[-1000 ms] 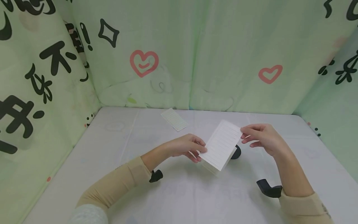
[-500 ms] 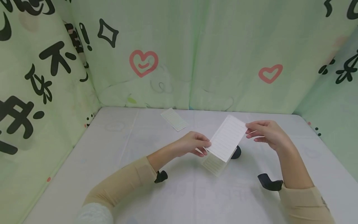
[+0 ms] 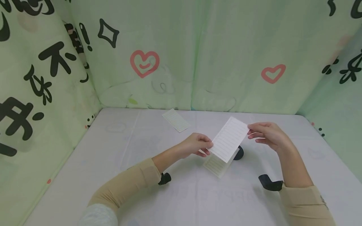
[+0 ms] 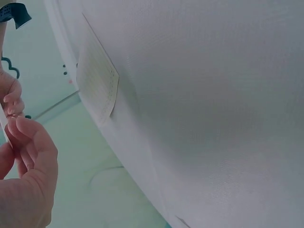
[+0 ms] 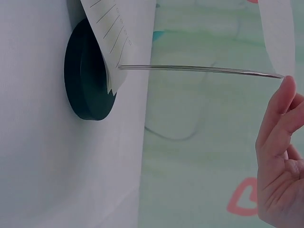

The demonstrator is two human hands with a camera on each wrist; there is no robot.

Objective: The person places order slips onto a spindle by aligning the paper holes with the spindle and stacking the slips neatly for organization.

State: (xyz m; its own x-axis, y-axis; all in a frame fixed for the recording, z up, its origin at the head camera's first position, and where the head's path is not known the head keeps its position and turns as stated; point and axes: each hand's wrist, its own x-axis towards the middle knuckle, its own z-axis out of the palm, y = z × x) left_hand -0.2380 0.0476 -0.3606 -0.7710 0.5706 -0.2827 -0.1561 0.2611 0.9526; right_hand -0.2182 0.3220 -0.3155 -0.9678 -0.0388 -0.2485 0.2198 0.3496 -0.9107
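A white lined paper sheet (image 3: 230, 138) is held tilted above the table between both hands. My left hand (image 3: 196, 145) pinches its left edge with thumb and fingers. At the upper right corner, my right hand (image 3: 267, 135) pinches it between thumb and fingertips. The right wrist view shows a thin edge-on strip (image 5: 199, 70) reaching those fingertips. Below the held sheet, partly covered by it, is a second lined sheet (image 3: 216, 166), with small squares along one edge. This lower sheet (image 5: 107, 35) overlaps a black disc (image 5: 85, 80) on the table.
Another small lined sheet (image 3: 176, 121) lies near the table's back edge. The table (image 3: 158, 204) has a white cover, and a pale green printed curtain (image 3: 234, 47) encloses its back and sides. Black wrist mounts (image 3: 271, 183) project from the sleeves.
Both hands have moved the held sheet right and slightly away, uncovering more of the lower sheet. Over the last half second they have hardly moved.
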